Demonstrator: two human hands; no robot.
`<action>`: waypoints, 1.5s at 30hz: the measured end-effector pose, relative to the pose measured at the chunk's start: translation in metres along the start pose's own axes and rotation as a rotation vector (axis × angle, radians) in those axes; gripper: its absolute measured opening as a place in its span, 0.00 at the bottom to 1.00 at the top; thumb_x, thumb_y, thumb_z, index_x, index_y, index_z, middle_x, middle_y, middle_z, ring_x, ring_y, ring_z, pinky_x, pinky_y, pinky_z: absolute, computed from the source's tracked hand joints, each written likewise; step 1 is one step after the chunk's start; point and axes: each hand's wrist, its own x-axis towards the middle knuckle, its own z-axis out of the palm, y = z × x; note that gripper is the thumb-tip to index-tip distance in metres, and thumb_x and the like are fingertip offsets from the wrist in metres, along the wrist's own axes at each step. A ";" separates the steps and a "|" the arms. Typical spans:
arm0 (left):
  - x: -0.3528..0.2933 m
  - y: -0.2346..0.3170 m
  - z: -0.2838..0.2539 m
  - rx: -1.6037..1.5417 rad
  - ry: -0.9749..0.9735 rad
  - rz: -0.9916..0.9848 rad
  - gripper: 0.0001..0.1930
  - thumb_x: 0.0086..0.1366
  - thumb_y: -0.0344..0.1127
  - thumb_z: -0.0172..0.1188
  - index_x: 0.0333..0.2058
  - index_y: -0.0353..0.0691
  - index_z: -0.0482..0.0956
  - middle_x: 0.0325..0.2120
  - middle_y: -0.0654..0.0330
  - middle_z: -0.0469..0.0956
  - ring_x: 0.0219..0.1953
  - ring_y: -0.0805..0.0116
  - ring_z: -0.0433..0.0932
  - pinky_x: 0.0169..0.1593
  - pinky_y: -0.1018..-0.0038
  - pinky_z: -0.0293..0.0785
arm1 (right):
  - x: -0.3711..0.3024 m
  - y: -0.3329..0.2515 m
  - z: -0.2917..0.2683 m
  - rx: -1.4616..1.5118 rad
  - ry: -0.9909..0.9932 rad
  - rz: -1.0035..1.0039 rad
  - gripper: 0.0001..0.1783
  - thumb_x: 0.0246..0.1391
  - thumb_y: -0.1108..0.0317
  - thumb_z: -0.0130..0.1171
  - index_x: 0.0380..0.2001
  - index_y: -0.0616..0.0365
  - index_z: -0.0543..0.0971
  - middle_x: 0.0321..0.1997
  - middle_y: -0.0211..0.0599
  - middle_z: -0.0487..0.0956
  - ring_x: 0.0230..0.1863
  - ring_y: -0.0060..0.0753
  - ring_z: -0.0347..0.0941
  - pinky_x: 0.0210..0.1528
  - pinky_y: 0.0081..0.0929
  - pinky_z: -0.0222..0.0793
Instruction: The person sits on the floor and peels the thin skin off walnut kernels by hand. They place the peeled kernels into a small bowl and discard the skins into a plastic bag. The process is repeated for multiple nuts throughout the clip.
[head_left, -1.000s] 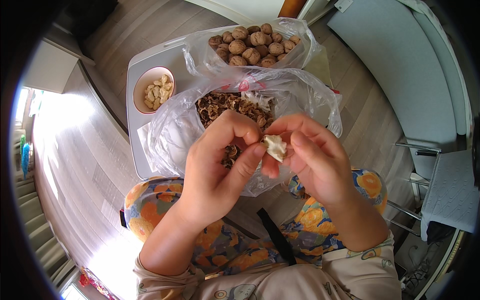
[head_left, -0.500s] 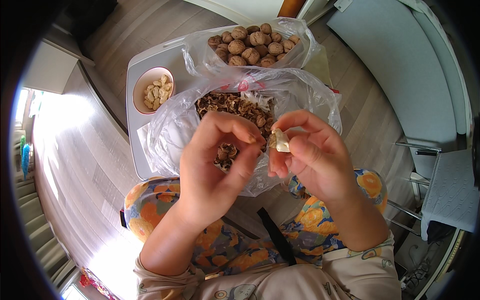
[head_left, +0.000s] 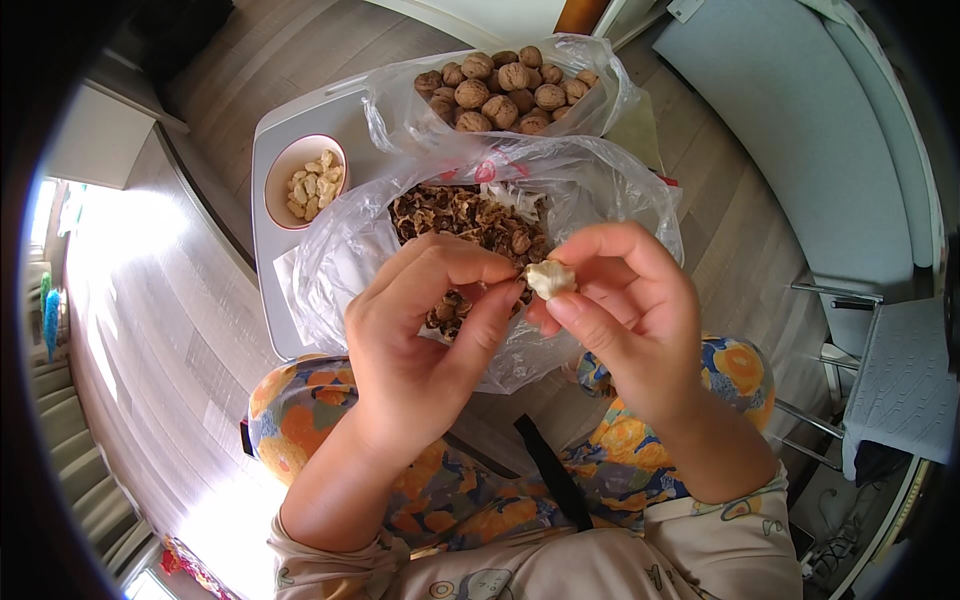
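Observation:
A pale, peeled walnut kernel (head_left: pixel 550 279) is pinched between the thumb and fingers of my right hand (head_left: pixel 635 320). Beside it, the thumb and index finger of my left hand (head_left: pixel 425 335) come together at the kernel's left edge, perhaps on a bit of skin too small to make out. Below both hands lies a clear plastic bag (head_left: pixel 620 200) spread open, with brown walnut shells and skins (head_left: pixel 455 215) heaped inside. Part of that heap is hidden by my left hand. Cream-coloured kernels (head_left: pixel 318 185) fill part of a red-rimmed white bowl (head_left: pixel 279 190) at the left.
Whole walnuts (head_left: pixel 500 90) sit in another clear bag (head_left: pixel 390 90) at the far side of the grey table (head_left: pixel 268 270). My knees in patterned trousers (head_left: pixel 310 410) are close to the near edge. A grey chair (head_left: pixel 900 385) stands at the right.
The kernel has turned in my right hand, showing a wider pale side. My left thumb and index finger have closed together and moved up against it.

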 end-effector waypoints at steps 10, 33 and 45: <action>-0.003 0.003 0.000 -0.211 0.000 -0.213 0.04 0.48 0.20 0.53 0.22 0.34 0.69 0.19 0.63 0.70 0.21 0.79 0.68 0.26 0.83 0.65 | 0.002 0.004 -0.004 0.180 -0.154 0.016 0.11 0.51 0.78 0.48 0.39 0.66 0.66 0.35 0.37 0.71 0.34 0.24 0.70 0.35 0.19 0.67; 0.002 -0.005 -0.005 -0.033 -0.051 -0.051 0.01 0.55 0.23 0.50 0.25 0.33 0.69 0.28 0.59 0.70 0.29 0.72 0.68 0.34 0.80 0.64 | 0.003 -0.001 -0.005 0.186 -0.046 0.141 0.14 0.48 0.73 0.52 0.38 0.65 0.66 0.30 0.39 0.73 0.26 0.24 0.69 0.28 0.19 0.64; 0.003 0.000 -0.005 -0.052 0.008 -0.074 0.06 0.47 0.19 0.58 0.26 0.33 0.74 0.25 0.59 0.73 0.27 0.70 0.72 0.32 0.79 0.68 | 0.002 -0.003 -0.002 0.124 -0.012 0.100 0.11 0.47 0.77 0.51 0.37 0.65 0.66 0.31 0.38 0.72 0.27 0.22 0.69 0.28 0.16 0.65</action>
